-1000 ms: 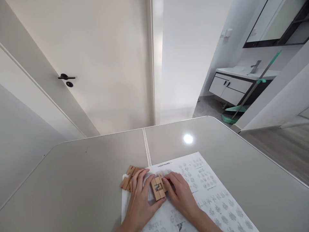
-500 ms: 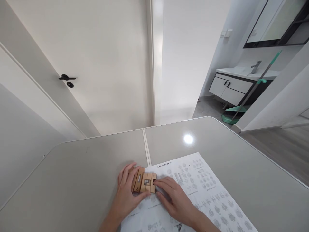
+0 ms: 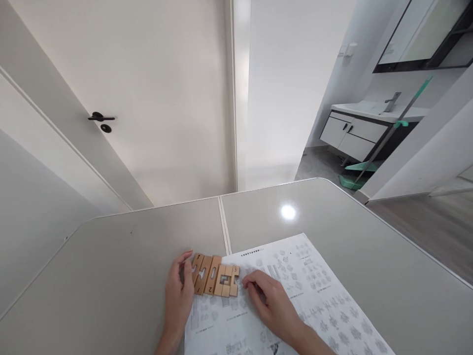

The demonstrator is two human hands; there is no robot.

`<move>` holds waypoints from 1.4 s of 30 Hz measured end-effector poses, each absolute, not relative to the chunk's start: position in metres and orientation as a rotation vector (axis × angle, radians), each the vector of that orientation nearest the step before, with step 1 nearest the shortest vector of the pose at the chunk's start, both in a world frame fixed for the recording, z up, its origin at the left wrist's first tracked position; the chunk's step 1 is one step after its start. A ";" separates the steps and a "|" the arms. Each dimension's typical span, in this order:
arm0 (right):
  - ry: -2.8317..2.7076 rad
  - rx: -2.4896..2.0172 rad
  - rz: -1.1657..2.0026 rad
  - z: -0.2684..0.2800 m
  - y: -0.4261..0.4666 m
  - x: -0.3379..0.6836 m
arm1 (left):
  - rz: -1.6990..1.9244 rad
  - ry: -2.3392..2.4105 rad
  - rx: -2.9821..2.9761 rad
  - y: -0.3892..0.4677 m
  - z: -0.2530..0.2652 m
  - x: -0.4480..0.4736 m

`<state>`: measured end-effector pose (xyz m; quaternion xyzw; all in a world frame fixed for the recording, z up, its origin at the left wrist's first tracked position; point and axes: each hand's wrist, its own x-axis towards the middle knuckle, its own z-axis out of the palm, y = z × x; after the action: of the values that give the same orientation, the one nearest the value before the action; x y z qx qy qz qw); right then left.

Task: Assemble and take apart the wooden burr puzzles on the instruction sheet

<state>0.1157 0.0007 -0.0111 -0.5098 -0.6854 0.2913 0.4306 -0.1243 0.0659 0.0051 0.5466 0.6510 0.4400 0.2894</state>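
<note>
Several notched wooden puzzle pieces (image 3: 210, 277) lie side by side in a row, partly on a printed sheet (image 3: 295, 276). Those on the left are darker and carry printed numerals; the lighter ones on the right surround a square gap. My left hand (image 3: 179, 286) rests against the row's left end, its fingers apart and slightly bent, not wrapped round a piece. Just right of the row, my right hand (image 3: 271, 301) lies over the sheet, apart from the pieces. Its thumb and curled fingers are together, with nothing visible in them.
The grey table (image 3: 148, 256) has a pale seam (image 3: 224, 224) across it. Beyond its far edge stands a white door (image 3: 166, 98) with a black handle (image 3: 101, 117). At the right, a washbasin cabinet (image 3: 353, 133) and a green dustpan (image 3: 351, 182) show through an opening.
My left hand has drawn back leftward off the pieces, uncovering the darker ones at the left. My right hand has moved slightly right, away from the lighter pieces.
</note>
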 end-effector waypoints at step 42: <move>-1.727 -1.271 0.805 -0.015 0.000 0.114 | 1.174 1.741 1.523 0.071 -0.009 -0.127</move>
<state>0.1143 0.0001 -0.0146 -0.5053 -0.6868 0.3202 0.4128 -0.1272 0.0712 -0.0086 0.5652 0.6462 0.4356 0.2704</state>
